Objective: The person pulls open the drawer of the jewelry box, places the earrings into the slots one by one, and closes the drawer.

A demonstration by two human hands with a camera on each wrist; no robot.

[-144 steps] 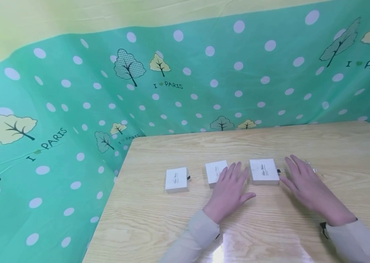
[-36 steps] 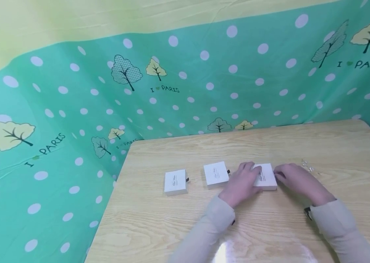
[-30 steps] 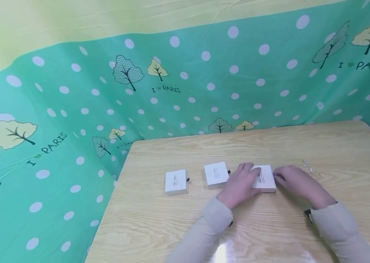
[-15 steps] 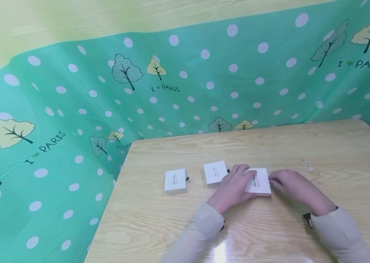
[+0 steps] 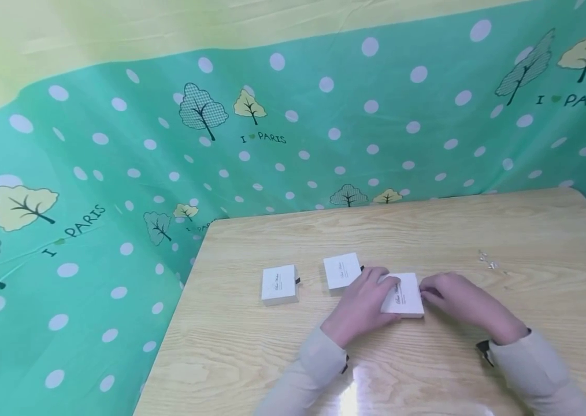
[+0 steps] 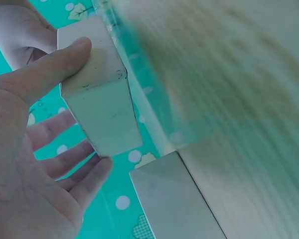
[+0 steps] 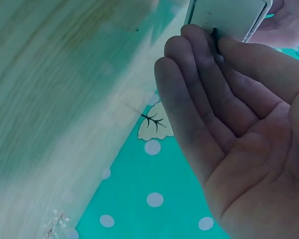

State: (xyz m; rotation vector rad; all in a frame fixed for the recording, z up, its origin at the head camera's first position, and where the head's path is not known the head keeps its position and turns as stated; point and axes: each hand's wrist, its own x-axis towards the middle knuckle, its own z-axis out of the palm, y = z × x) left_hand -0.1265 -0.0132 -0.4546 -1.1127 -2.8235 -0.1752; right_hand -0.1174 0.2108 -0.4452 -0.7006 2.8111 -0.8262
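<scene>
- Gripping the held box [image 5: 408, 293] from its left side, the left hand [image 5: 363, 303] lays its thumb along the near face, with fingers bent over the top in the head view.
- The left wrist view shows that thumb pressing flat on one face; the other fingers reach round the far side, slightly apart from each other.
- At the box's right end, the right hand [image 5: 456, 297] pinches the black tab [image 7: 215, 37] between thumb and forefinger; its remaining fingers lie side by side, bent toward the box.
- The held box lies level, its dark lettering partly covered by the left hand, in the right half of the table [image 5: 230, 352]; I cannot tell whether its base touches the wood.
- Up and left of it sits the middle box [image 5: 341, 270], white too, near the left hand but apart from the held box.
- Farther left rests the left box [image 5: 279, 284], lettered on top, a dark tab on its right side.
- Beyond the right hand lie some shiny trinkets [image 5: 488, 260], too small to make out.
- Pale cuffs [image 5: 321, 355] cover both wrists.
- Behind hangs a green cloth [image 5: 282, 150] with white dots and printed trees.
</scene>
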